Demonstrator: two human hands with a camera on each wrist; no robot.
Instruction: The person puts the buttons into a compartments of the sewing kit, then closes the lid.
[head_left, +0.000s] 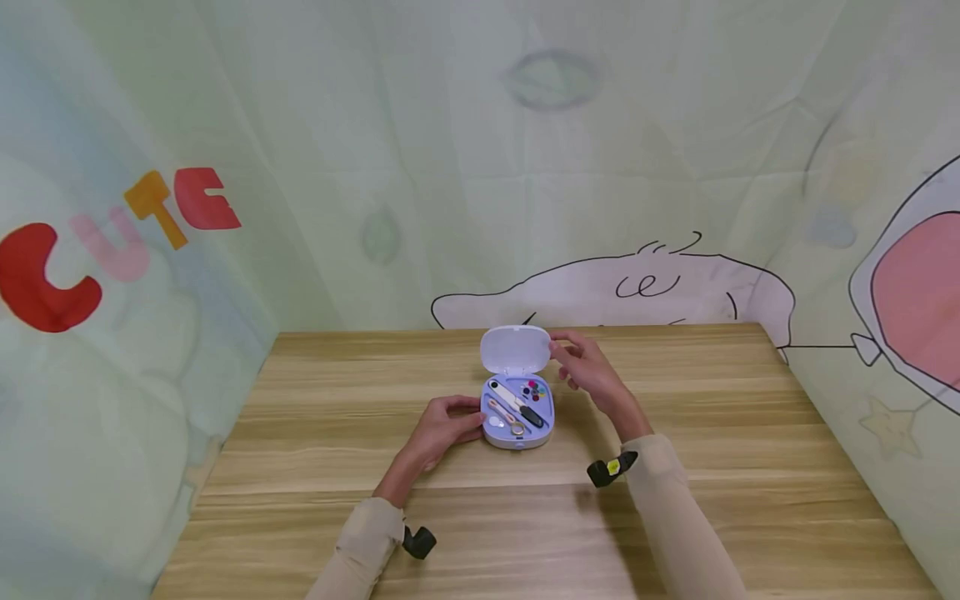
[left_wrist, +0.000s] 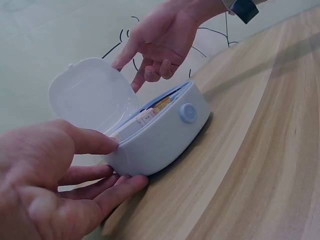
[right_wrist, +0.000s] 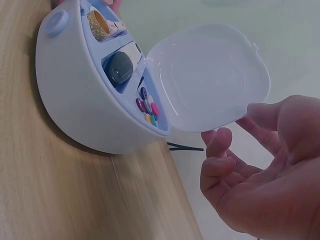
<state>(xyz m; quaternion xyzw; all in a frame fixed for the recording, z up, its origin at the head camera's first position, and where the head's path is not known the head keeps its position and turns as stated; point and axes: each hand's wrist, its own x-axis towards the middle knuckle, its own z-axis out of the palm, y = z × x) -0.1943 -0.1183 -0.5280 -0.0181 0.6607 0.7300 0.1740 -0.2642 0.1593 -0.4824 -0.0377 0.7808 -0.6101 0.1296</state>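
A white and pale-blue sewing kit box (head_left: 517,445) stands on the table with its hinged lid (head_left: 515,351) raised. My left hand (head_left: 444,431) holds the box's left side, thumb at the rim and fingers low on the wall. At the lid's right edge, my right hand (head_left: 591,372) pinches it between thumb and fingers. Inside lie a white tool with a black end (head_left: 517,403), coloured buttons (right_wrist: 147,106), a gold dimpled thimble (right_wrist: 99,26) and a pale strip with printed numbers (left_wrist: 145,118). The right wrist view cuts off part of the box.
The wood-grain table (head_left: 315,467) extends around the box on all sides. Behind its back edge hangs a printed cloth backdrop (head_left: 337,167), with cartoon drawings and coloured letters. Dark wrist cameras (head_left: 420,542) sit at both cuffs.
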